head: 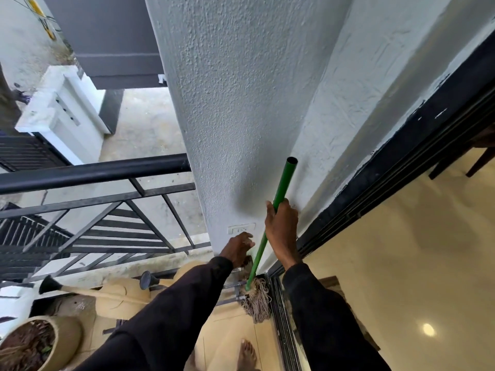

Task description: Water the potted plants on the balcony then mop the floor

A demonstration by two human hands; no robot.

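Right hand: the right hand (pixel 281 228) is wrapped round the green mop handle (pixel 278 199), a little below its open top end.
Left hand: the left hand (pixel 238 250) reaches down beside the handle's lower part, close to the textured wall (pixel 241 116); fingers partly bent, and I cannot tell whether they hold anything.
Mop: handle tilted, leaning up along the wall corner; the stringy mop head (pixel 257 301) rests on the floor against the sliding door track (pixel 281 330).
Watering cans: two beige watering cans (pixel 115 293) with black spouts sit on the balcony floor, left of the mop head, under the black railing (pixel 93 170).
Pot: a beige plant pot (pixel 64 341) with dry brown material, lower left corner.
Other: a white socket plate (pixel 241 228) just above the left hand; a bare foot (pixel 246 354) on the tiles.
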